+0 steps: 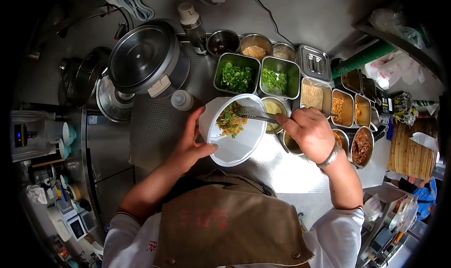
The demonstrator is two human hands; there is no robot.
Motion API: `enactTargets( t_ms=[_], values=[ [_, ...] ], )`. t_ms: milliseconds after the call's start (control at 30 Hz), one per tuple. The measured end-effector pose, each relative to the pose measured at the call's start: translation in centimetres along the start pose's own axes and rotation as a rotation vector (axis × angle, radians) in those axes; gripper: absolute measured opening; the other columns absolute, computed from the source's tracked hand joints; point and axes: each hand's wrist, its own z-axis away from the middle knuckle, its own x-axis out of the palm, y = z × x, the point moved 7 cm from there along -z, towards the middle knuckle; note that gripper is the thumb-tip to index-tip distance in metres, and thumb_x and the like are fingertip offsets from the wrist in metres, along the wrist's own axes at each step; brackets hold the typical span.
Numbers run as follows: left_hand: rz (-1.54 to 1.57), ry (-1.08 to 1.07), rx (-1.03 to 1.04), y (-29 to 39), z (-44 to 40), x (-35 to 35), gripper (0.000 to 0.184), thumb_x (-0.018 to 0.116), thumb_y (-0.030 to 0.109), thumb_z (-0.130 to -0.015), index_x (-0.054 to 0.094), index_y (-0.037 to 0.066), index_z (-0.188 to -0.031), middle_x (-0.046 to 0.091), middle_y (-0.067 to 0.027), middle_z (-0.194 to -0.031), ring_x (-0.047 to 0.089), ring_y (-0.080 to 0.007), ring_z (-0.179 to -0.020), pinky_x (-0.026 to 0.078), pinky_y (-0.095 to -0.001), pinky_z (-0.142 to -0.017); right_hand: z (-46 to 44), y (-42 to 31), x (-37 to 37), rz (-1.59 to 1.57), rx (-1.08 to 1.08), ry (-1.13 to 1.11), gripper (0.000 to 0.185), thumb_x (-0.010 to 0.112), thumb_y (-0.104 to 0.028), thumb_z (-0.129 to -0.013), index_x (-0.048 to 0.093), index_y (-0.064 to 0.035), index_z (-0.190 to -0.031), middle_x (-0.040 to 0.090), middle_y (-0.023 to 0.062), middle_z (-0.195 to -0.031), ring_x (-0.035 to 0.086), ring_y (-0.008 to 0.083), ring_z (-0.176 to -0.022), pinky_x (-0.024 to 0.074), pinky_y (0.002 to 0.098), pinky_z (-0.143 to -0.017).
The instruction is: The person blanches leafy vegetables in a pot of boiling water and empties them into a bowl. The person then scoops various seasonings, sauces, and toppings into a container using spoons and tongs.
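The white bowl [235, 150], with mixed food [231, 121] inside, is in the middle of the frame. The left hand [189, 145] pinches its left side between thumb and fingers. The right hand [307, 130] has fingers closed around the fork [257, 118], which reaches into this bowl. A squeeze bottle [182, 100] stands near, upper left; the bowl partly covers a yellow-filled container [273, 107].

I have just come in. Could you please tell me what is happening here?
A person in a brown apron holds a white bowl, tilted, in the left hand. The right hand holds a fork, its tip inside the bowl at a small heap of food with green bits in it. Just beyond the bowl stand two metal containers of chopped greens.
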Motion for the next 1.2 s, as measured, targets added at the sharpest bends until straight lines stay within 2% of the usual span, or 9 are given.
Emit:
enactTargets(
  t_ms=[133, 433, 533, 600, 733, 867, 900, 1067, 1200],
  values=[
    [-0.006, 0.007, -0.010, -0.1, -0.1, -0.2, 0.094, 0.068, 0.008, -0.070, 0.012, 0.015, -0.145, 0.026, -0.0105, -0.140, 0.028, -0.0272, -0.130, 0.039, -0.0471, -0.096, 0.2, 0.2, -0.2, -0.026, 0.014, 0.027, 0.030, 0.059, -0.007, -0.068, 0.065, -0.0069, -0.097, 0.046, 0.0034, -0.065, 0.052, 0.0208, -0.061, 0.0438, 0.0333, -0.058],
    [0.127, 0.092, 0.047, -1.3, -0.7, -2.0, 0.095, 0.067, 0.011, -0.068, 0.012, 0.012, -0.145, 0.031, -0.0123, -0.138, 0.032, -0.0268, -0.128, 0.025, -0.0415, -0.106, 3.0, 2.9, -3.8, -0.125, 0.250, 0.154, 0.028, 0.070, -0.002, -0.068, 0.065, -0.0024, -0.096, 0.052, 0.0079, -0.068, 0.053, 0.0236, -0.062, 0.0425, 0.0341, -0.056],
    [0.188, 0.147, 0.072, -1.7, -0.7, -2.9, 0.093, 0.065, 0.010, -0.068, 0.013, 0.013, -0.145, 0.031, -0.0119, -0.139, 0.034, -0.0260, -0.127, 0.028, -0.0422, -0.105, 4.3, 5.0, -4.7, -0.120, 0.389, 0.232, 0.023, 0.068, 0.000, -0.074, 0.065, -0.0018, -0.097, 0.055, 0.0104, -0.072, 0.053, 0.0246, -0.062, 0.0426, 0.0320, -0.055],
    [0.187, 0.192, 0.022, -1.6, -0.6, -3.3, 0.092, 0.064, 0.007, -0.069, 0.012, 0.012, -0.145, 0.031, -0.0123, -0.138, 0.035, -0.0254, -0.126, 0.031, -0.0416, -0.103, 5.2, 7.1, -3.7, -0.115, 0.512, 0.227, 0.026, 0.067, -0.003, -0.074, 0.064, -0.0055, -0.100, 0.055, 0.0113, -0.072, 0.055, 0.0290, -0.064, 0.0444, 0.0380, -0.058],
    [0.202, 0.200, 0.025, -1.1, 0.1, -3.5, 0.093, 0.064, 0.006, -0.069, 0.012, 0.011, -0.145, 0.031, -0.0129, -0.138, 0.036, -0.0257, -0.125, 0.033, -0.0414, -0.102, 6.8, 11.7, 2.9, 0.038, 0.547, 0.082, 0.033, 0.063, -0.001, -0.078, 0.061, -0.0089, -0.110, 0.057, 0.0153, -0.083, 0.058, 0.0322, -0.069, 0.0449, 0.0383, -0.060],
    [0.178, 0.199, 0.038, -0.7, 0.2, -3.4, 0.094, 0.066, 0.006, -0.068, 0.012, 0.011, -0.145, 0.029, -0.0134, -0.140, 0.033, -0.0267, -0.126, 0.032, -0.0413, -0.102, 6.4, 9.2, 0.6, -0.068, 0.608, 0.190, 0.033, 0.067, -0.006, -0.076, 0.062, -0.0071, -0.109, 0.057, 0.0138, -0.078, 0.057, 0.0313, -0.065, 0.0464, 0.0383, -0.060],
    [0.167, 0.197, 0.047, -0.5, 0.1, -3.3, 0.094, 0.066, 0.007, -0.068, 0.013, 0.011, -0.145, 0.028, -0.0134, -0.141, 0.033, -0.0269, -0.126, 0.032, -0.0415, -0.103, 6.3, 8.2, -0.4, -0.117, 0.582, 0.248, 0.033, 0.069, -0.009, -0.076, 0.062, -0.0066, -0.109, 0.056, 0.0114, -0.074, 0.056, 0.0270, -0.062, 0.0458, 0.0358, -0.058],
    [0.192, 0.190, 0.060, 0.1, -0.1, -2.3, 0.094, 0.067, 0.008, -0.068, 0.013, 0.011, -0.145, 0.028, -0.0134, -0.141, 0.033, -0.0272, -0.126, 0.029, -0.0421, -0.104, 4.6, 1.8, -0.7, -0.188, 0.268, 0.143, 0.034, 0.072, -0.015, -0.073, 0.064, -0.0088, -0.106, 0.053, 0.0063, -0.068, 0.052, 0.0217, -0.059, 0.0431, 0.0330, -0.055],
    [0.199, 0.172, 0.079, 0.0, -0.2, -2.1, 0.092, 0.066, 0.006, -0.069, 0.013, 0.011, -0.145, 0.029, -0.0131, -0.140, 0.033, -0.0263, -0.126, 0.028, -0.0419, -0.105, 3.4, -1.3, 0.9, -0.164, 0.153, 0.102, 0.036, 0.072, -0.011, -0.067, 0.064, -0.0068, -0.101, 0.049, 0.0030, -0.066, 0.052, 0.0197, -0.059, 0.0434, 0.0333, -0.055]
  ],
)
